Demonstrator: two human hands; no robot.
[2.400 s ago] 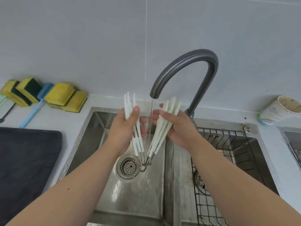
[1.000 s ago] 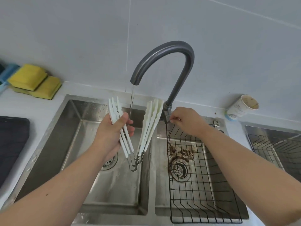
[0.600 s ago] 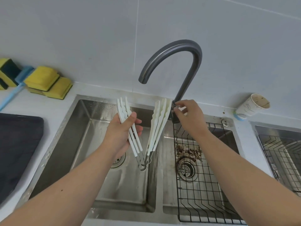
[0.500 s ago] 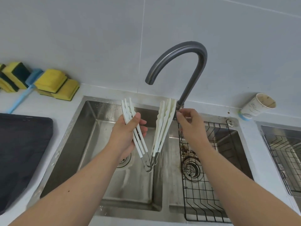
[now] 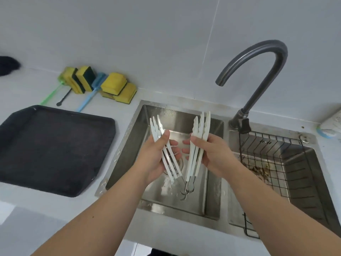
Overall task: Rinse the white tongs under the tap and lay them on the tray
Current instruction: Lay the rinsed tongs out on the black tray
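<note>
I hold a bundle of white tongs [image 5: 200, 130] over the left sink basin [image 5: 166, 200], spread in a V with the metal hinge rings hanging at the bottom. My left hand [image 5: 155, 159] grips the left arms and my right hand [image 5: 212, 154] grips the right arms. The grey curved tap [image 5: 258, 50] stands up and to the right, and no water runs from its spout. The dark tray [image 5: 55, 150] lies flat on the counter to the left of the sink, with nothing on it.
Yellow sponges [image 5: 118, 87] and thin brushes [image 5: 88, 97] line the wall behind the tray. A black wire basket [image 5: 276, 163] with food scraps sits in the right basin. A paper cup [image 5: 330, 126] lies at the right edge.
The water has stopped. My right hand left the tap handle and took hold of the right arms of the tongs. My view swung left, bringing the tray into sight.
</note>
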